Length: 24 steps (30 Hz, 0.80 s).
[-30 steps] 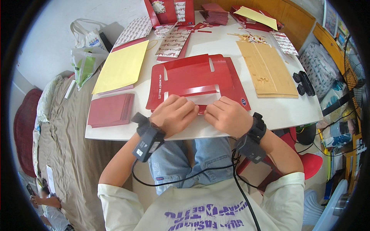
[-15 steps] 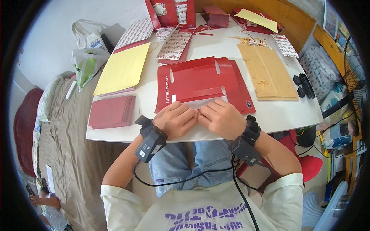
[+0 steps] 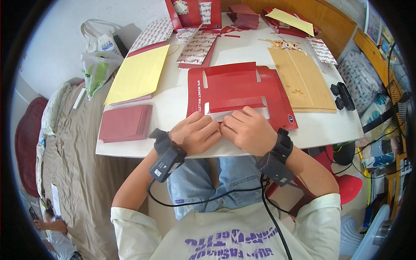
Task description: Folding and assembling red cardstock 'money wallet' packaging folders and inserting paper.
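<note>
A flat red cardboard wallet blank [image 3: 232, 84] with slots and a raised fold lies before me on top of more red card. My left hand [image 3: 196, 133] is closed at its near edge, knuckles up, fingers curled under. Right beside it, my right hand [image 3: 248, 131] is closed on the same edge, a white strip of the fold showing just above the fingers. Both sets of fingertips are hidden by the hands, which almost meet at the middle. Each wrist wears a black strapped device with a cable.
Left on the white table [image 3: 169, 91] lie a stack of dark red cards [image 3: 125, 123] and a yellow sheet [image 3: 138, 73]. Tan card [image 3: 301, 80] lies right, near black clips [image 3: 342, 96]. Patterned card [image 3: 197, 48] and a red display box [image 3: 190, 17] stand farther back. A bed [image 3: 82, 164] adjoins.
The red wallet blank and the card under it have shifted right and turned slightly clockwise. Both hands stay at the near edge, the left barely moved, the two slightly farther apart.
</note>
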{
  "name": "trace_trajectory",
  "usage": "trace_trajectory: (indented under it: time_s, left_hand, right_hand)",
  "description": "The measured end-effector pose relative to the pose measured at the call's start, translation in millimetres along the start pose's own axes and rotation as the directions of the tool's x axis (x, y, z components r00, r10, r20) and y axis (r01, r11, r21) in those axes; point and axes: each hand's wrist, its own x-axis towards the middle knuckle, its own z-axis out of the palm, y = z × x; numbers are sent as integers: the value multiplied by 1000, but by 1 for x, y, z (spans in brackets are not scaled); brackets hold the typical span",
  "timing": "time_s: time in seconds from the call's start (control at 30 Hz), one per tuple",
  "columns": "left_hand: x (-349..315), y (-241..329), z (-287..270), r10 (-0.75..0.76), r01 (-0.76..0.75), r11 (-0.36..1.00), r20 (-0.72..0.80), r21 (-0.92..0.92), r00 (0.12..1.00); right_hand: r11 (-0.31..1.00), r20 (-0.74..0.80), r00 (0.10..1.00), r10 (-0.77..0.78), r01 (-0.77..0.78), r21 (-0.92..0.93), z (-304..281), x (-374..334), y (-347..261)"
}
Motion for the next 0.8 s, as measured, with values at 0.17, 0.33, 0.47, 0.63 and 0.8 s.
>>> trace_trajectory:
  time_s: [0.17, 0.33, 0.47, 0.63, 0.8]
  left_hand:
    - [-6, 1, 6, -107, 108, 994, -82, 15, 991]
    - [-10, -3, -3, -76, 75, 994, 11, 80, 997]
    - [-17, -6, 1, -77, 76, 994, 15, 73, 997]
    - [-21, -11, -5, -92, 88, 992, 36, 88, 995]
    - [-14, -5, 0, -131, 131, 988, -6, 81, 991]
  right_hand:
    - [998, 56, 998, 2, -6, 61, -3, -2, 3]
    - [998, 88, 996, -6, 0, 64, -2, -1, 3]
    - [1000, 2, 1000, 12, -12, 10, 0, -1, 4]
    - [999, 36, 999, -4, 5, -47, -4, -13, 13]
    - [998, 18, 1000, 10, -11, 55, 1, -15, 10]
